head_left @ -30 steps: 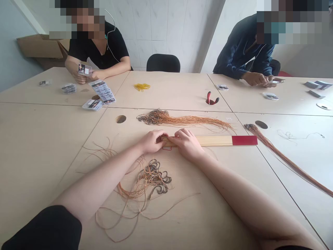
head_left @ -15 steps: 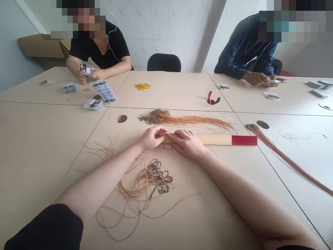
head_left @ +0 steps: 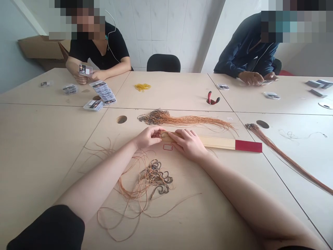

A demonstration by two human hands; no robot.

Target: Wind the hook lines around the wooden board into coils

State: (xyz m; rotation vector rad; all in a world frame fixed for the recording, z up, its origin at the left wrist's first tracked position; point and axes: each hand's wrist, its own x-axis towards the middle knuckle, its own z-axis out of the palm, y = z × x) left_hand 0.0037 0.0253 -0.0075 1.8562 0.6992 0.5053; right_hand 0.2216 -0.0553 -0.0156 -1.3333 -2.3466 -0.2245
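We note a white tiled wall (head_left: 151, 26) behind a black round-cornered chair (head_left: 163, 63), a beige panelled table (head_left: 39, 146), an open brown cardboard box (head_left: 39, 47).

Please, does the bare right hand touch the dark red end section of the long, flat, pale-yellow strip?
Apart. The head view shows a bare pale-yellow length of the strip between the right hand and the red end section.

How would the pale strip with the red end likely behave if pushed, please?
The strip would probably be stiff, as it runs straight beyond the right hand. It seems unlikely to roll, given its flat, broad face. A push at its red end might pivot it, since that hand holds it near the opposite end.
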